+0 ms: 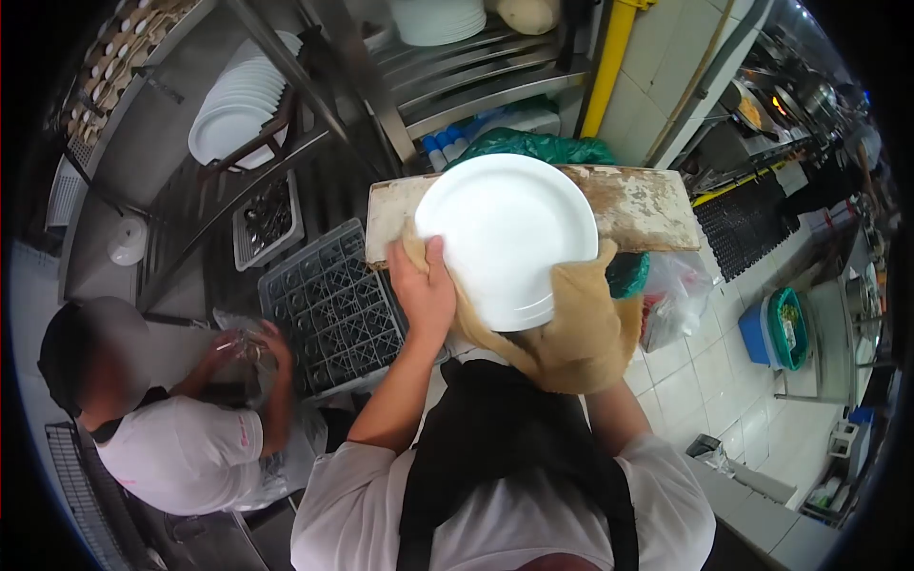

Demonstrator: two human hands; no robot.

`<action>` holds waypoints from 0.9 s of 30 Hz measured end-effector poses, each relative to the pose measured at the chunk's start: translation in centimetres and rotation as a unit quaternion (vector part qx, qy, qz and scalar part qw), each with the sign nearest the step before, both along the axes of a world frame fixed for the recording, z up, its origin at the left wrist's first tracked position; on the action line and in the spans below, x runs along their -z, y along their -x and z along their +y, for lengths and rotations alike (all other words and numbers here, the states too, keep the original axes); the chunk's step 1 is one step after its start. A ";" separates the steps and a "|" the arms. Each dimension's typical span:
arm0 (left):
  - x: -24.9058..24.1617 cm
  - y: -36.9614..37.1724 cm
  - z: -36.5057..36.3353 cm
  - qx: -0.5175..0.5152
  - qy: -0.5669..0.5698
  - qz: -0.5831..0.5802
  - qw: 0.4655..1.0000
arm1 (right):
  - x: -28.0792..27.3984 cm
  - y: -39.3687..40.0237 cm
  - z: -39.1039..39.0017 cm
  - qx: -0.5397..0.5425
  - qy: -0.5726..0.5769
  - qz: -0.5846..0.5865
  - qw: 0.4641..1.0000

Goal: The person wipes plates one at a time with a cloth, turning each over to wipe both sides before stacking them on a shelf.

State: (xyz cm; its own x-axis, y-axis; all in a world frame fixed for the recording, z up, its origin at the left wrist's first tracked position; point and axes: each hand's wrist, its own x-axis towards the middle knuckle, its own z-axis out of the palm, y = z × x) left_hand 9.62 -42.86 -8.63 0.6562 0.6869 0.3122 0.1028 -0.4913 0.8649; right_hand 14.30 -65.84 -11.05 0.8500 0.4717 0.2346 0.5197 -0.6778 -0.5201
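Observation:
A round white plate [509,228] is in front of me, over a worn wooden board. Its lower edge shows doubled rim lines, so more than one plate may be stacked there. My left hand [424,293] is closed on the plate's left edge, thumb on top, with part of a tan cloth [595,328] beneath it. The cloth runs under the plate's lower edge and bunches up on the right. It covers my right hand, whose fingers are hidden; only the right forearm [614,414] shows below the cloth.
The wooden board [652,209] spans behind the plate. Left of me are a grey glass rack [333,309], a cutlery tray [269,228] and stacked white plates [233,133]. A co-worker [186,447] handles clear plastic at left. A plastic bag [678,300] and a blue-green bin [783,328] stand right.

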 end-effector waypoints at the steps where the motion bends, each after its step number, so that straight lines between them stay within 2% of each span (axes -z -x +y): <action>1: -0.5 -1.1 0.7 -0.025 -0.181 0.014 0.983 | -0.1 0.2 0.6 0.003 -0.002 -0.001 1.000; 2: -1.5 -2.1 1.3 -0.054 -0.356 0.029 0.933 | -0.1 0.3 1.3 0.008 -0.002 -0.001 1.000; 3: -2.4 -3.4 0.7 -0.019 -0.397 0.080 0.914 | 0.0 0.2 2.3 0.012 -0.005 -0.003 1.000; 5: -3.3 -5.5 -1.4 0.159 -0.379 0.110 0.905 | -0.1 0.0 4.1 0.019 -0.005 -0.009 1.000; 6: -3.0 -5.9 -2.0 0.305 -0.314 0.083 0.895 | 0.0 -0.1 4.8 0.024 -0.005 -0.013 1.000; 8: -1.2 -5.4 -2.8 0.505 -0.356 0.044 0.785 | 0.1 -0.2 5.5 0.042 -0.018 -0.018 0.999; 9: -2.9 -3.3 -2.4 0.554 -0.302 0.049 0.774 | 0.2 0.2 5.4 0.053 -0.028 -0.014 0.998; 12: -5.0 -3.4 1.8 0.509 -0.286 0.185 0.791 | 0.6 1.4 4.7 0.118 -0.098 0.063 0.986; 13: -2.4 -3.6 3.7 0.356 -0.573 0.176 0.717 | 0.8 1.9 4.7 0.140 -0.111 0.100 0.979; 14: -3.1 -4.4 3.9 0.339 -0.498 0.102 0.792 | 1.0 2.3 5.2 0.152 -0.110 0.123 0.975; 15: -2.9 -5.2 2.6 0.349 -0.455 0.069 0.816 | 0.5 2.2 4.5 0.103 0.103 0.001 0.989; 16: -2.5 -6.1 0.4 0.358 -0.411 0.036 0.838 | 0.2 1.9 4.4 0.093 0.120 -0.036 0.988; 17: -2.4 -5.8 -1.4 0.411 -0.385 0.000 0.827 | 0.2 1.5 4.6 0.089 0.087 -0.041 0.991; 18: -2.1 -5.1 -2.6 0.478 -0.390 -0.009 0.787 | 0.1 1.0 4.6 0.089 0.058 -0.045 0.993; 20: -1.2 -2.0 -2.7 0.513 -0.409 0.040 0.754 | -0.4 0.4 3.7 0.092 0.031 -0.050 0.994; 23: -1.3 1.2 1.3 0.503 -0.450 0.181 0.715 | -1.1 1.1 1.7 0.101 0.009 -0.042 0.994; 24: -1.5 0.7 2.8 0.425 -0.532 0.201 0.704 | -1.3 1.5 1.3 0.101 0.006 -0.040 0.994; 25: -0.8 -0.8 4.1 0.343 -0.519 0.193 0.759 | -1.4 2.0 0.9 0.098 0.006 -0.034 0.995; 26: -2.2 -2.3 5.2 0.322 -0.516 0.153 0.779 | -1.6 2.1 0.8 0.091 0.006 -0.035 0.995; 27: -3.6 -4.3 5.1 0.334 -0.525 0.096 0.777 | -1.7 2.1 1.0 0.084 0.005 -0.035 0.996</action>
State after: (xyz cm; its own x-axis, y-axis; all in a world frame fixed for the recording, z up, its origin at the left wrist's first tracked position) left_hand 13.89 -37.79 -5.01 0.8602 -0.3950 0.3227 -0.4018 -0.9144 -0.0482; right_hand 12.25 -64.85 -9.32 0.8987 0.3263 0.2930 0.4333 -0.7633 -0.4792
